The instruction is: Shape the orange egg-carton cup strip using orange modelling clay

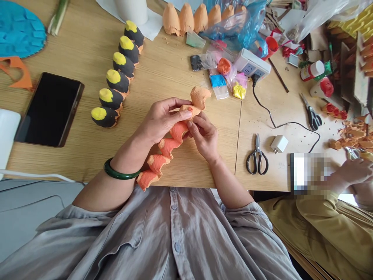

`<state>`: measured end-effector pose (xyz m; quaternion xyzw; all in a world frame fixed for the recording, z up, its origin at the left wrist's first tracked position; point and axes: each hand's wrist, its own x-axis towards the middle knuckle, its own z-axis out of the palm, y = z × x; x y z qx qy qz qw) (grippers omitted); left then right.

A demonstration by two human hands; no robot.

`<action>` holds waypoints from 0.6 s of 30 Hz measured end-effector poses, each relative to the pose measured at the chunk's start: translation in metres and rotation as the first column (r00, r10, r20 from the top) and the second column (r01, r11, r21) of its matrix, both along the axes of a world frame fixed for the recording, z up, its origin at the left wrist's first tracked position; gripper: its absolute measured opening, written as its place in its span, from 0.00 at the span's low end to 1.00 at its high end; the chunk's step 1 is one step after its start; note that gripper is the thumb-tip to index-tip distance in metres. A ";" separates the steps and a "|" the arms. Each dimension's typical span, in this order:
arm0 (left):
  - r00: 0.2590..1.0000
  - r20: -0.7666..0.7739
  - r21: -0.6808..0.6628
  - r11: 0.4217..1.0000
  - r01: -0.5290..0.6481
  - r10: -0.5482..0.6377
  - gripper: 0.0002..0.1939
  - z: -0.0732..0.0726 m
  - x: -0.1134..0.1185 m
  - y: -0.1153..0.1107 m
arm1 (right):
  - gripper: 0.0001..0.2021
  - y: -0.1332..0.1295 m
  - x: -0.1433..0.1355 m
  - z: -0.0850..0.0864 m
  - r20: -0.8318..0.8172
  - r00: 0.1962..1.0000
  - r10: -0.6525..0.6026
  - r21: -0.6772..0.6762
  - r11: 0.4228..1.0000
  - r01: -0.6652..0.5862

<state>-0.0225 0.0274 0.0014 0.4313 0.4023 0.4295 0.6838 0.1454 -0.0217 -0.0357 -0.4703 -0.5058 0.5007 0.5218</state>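
Note:
An orange egg-carton strip [167,148] runs slantwise between my hands, its lower cups coated in red-orange clay and its top cup bare and pale. My left hand [163,120], with a green bangle [121,171] on the wrist, grips the strip near its upper end, thumb over a small red patch. My right hand [205,136] pinches the strip's right edge with thumb and fingers; the fingertips are partly hidden. To the left lies another carton strip [119,64], its cups covered in black with yellow tops.
Clay packets [218,83], a power strip [252,64] and a blue plastic bag [244,31] lie ahead. Scissors [257,155] and a white plug adapter [279,144] are to the right, a phone [49,109] to the left. A co-worker's hands [357,171] are at far right.

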 end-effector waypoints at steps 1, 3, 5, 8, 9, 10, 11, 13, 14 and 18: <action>1.000 0.005 -0.013 1.000 -0.005 0.005 0.31 0.001 0.000 -0.001 | 0.31 0.000 0.000 -0.001 0.005 1.000 0.001 0.005 1.000 -0.001; 1.000 0.016 -0.043 0.999 -0.006 0.007 0.27 0.003 -0.001 -0.002 | 0.30 0.000 0.000 -0.002 0.001 1.000 0.006 0.020 1.000 -0.006; 0.999 0.033 -0.070 0.998 0.000 0.002 0.24 0.006 -0.002 -0.003 | 0.28 -0.001 0.000 -0.001 -0.015 1.000 0.011 0.033 0.999 -0.011; 0.994 0.093 -0.135 0.989 0.063 -0.051 0.22 0.008 -0.003 -0.002 | 0.30 -0.002 -0.001 0.001 0.005 1.000 -0.002 0.037 0.999 0.002; 0.991 0.119 -0.161 0.984 0.080 -0.061 0.22 0.008 -0.004 -0.001 | 0.30 -0.002 -0.001 0.001 0.030 1.000 -0.006 0.040 0.999 0.005; 0.988 0.139 -0.183 0.979 0.087 -0.062 0.23 0.008 -0.004 0.000 | 0.30 -0.002 -0.001 0.001 0.057 0.998 -0.008 0.049 0.999 0.006; 0.987 0.151 -0.201 0.976 0.086 -0.056 0.23 0.008 -0.005 0.000 | 0.29 -0.003 -0.001 0.000 0.081 0.997 -0.008 0.065 0.998 0.002; 0.988 0.152 -0.219 0.973 0.067 -0.034 0.23 0.008 -0.004 0.001 | 0.26 -0.004 -0.001 -0.002 0.109 0.994 0.001 0.112 0.994 -0.014; 0.989 0.147 -0.222 0.973 0.062 -0.029 0.22 0.007 -0.004 0.001 | 0.25 -0.005 -0.001 -0.003 0.115 0.993 0.008 0.137 0.990 -0.024; 0.992 0.126 -0.224 0.974 0.004 0.025 0.22 0.006 0.002 0.000 | 0.23 -0.006 -0.002 -0.008 0.176 0.984 0.001 0.236 0.971 -0.043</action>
